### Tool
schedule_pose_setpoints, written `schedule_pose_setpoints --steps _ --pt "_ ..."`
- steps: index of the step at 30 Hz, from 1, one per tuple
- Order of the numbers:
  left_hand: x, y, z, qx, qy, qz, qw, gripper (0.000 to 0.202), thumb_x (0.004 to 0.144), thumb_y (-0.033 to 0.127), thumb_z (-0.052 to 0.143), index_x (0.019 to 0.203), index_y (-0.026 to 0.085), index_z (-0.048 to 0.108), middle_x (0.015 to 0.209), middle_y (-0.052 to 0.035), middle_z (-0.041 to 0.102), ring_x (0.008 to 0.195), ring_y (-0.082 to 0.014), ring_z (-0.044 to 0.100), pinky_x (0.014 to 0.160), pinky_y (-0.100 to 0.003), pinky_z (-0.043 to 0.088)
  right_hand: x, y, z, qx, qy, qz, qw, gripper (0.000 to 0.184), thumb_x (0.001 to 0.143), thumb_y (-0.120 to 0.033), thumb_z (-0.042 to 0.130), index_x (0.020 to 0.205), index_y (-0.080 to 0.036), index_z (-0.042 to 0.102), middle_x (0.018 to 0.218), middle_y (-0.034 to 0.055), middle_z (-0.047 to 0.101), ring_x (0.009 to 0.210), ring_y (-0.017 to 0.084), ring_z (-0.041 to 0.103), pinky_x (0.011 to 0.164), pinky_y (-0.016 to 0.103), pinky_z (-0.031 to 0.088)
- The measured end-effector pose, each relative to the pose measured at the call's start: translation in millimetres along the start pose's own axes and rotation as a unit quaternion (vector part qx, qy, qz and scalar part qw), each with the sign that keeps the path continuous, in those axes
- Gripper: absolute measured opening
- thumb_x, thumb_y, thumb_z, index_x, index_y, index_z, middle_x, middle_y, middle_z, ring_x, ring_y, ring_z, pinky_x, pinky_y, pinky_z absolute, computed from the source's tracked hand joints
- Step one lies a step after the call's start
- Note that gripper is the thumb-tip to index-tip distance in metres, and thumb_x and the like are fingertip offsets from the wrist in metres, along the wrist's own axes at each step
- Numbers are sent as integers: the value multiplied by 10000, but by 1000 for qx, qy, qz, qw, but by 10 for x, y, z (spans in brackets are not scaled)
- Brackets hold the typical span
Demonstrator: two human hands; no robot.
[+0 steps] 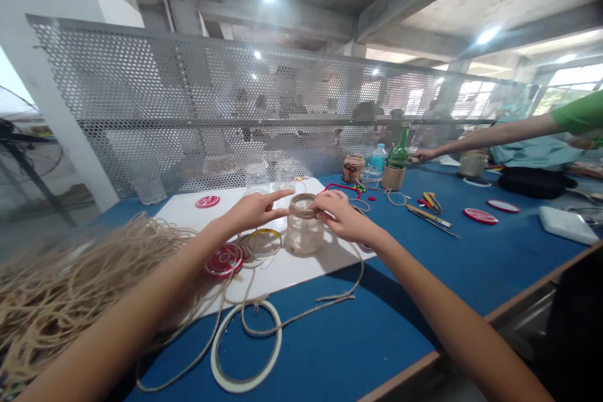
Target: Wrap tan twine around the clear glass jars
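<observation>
tan jute twine point(80, 276), blue table point(377, 308), red lid point(224, 260)

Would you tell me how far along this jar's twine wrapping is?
Done: twine rings the neck of the glass jar; the green bottle has a wrapped base. In hand: the right hand presses that neck, the left hand beside it. Left: the jar's body looks bare, like two jars behind.

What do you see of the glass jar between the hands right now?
The clear glass jar stands upright on a white board, its body bare and see-through. A band of tan twine circles its neck, just below the open mouth. The right hand has its fingers on the upper side of the jar. The left hand's forefinger reaches toward the rim; contact is hard to tell.
</observation>
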State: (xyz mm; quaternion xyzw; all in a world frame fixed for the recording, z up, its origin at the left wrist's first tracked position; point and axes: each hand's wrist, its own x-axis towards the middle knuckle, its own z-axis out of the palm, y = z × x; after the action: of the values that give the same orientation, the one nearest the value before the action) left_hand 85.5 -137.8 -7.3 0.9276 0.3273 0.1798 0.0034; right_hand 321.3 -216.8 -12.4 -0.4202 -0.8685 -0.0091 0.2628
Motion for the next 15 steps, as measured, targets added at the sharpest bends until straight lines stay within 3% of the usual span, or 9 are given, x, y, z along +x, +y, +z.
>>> schedule_pose_setpoints --steps 4,9,15 --pt "7 -5 -4 -45 3 43 998 465 891 435 432 1321 261 425 616 17 567 531 -91 454 562 -210 334 -7 1 0 -2 0 -1 1000 197 826 -77 390 889 -214 517 950 25 576 1022 183 459 950 427 267" --pt "12 17 -13 -62 16 55 996 439 884 355 465 1305 232 450 671 4 605 546 -84 446 582 -204 356 -9 23 7 3 13 -20 1000 239 823 -63 388 938 -225 521 1087 38 558 1158 196 391 998 473 212" --pt "14 64 -17 -72 30 74 994 376 843 228 493 1216 226 543 690 9 629 537 -74 450 575 -192 355 -1 60 2 21 6 -28 999 253 837 -78 388 972 -244 521 1089 39 543 1139 190 399 1008 467 236"
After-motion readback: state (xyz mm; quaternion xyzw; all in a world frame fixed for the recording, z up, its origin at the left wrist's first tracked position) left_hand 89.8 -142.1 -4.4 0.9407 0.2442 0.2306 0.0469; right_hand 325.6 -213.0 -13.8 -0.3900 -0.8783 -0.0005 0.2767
